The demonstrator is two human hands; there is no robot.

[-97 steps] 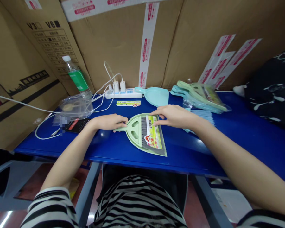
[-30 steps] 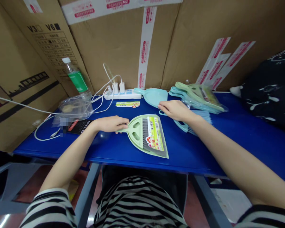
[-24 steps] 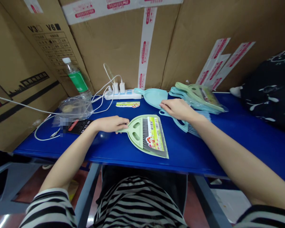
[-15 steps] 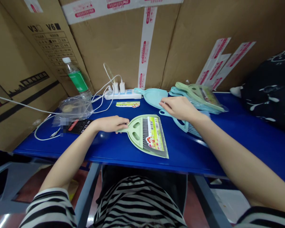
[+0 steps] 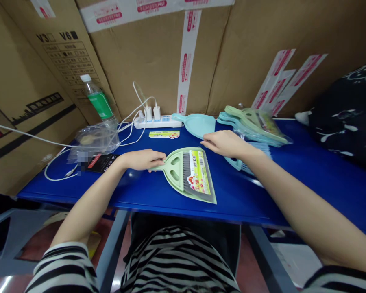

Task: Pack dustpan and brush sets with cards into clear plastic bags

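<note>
My left hand [image 5: 148,159] is closed around the handle of a light green dustpan [image 5: 174,184] lying on the blue table. A green brush [image 5: 177,162] with grey bristles [image 5: 187,174] sits in the pan, and a printed card [image 5: 199,172] rests over the bristles. My right hand [image 5: 224,143] is just beyond the pan's far right corner, its fingers pinched together; whether they grip anything is hidden. Behind that hand lies a pale blue dustpan [image 5: 198,124]. A blue brush [image 5: 234,163] is partly covered by my right hand and wrist.
Bagged dustpan sets [image 5: 262,126] are piled at the back right, near a black patterned bag [image 5: 347,118]. A power strip [image 5: 163,121], a loose card [image 5: 164,134], a bottle [image 5: 100,103], crumpled plastic [image 5: 94,136] and a phone [image 5: 101,162] lie left. Cardboard [image 5: 158,57] walls the back.
My right hand has shifted slightly down and left, closer to the green dustpan's corner, now covering the blue brush's handle. My left hand and the green dustpan have stayed in place.
</note>
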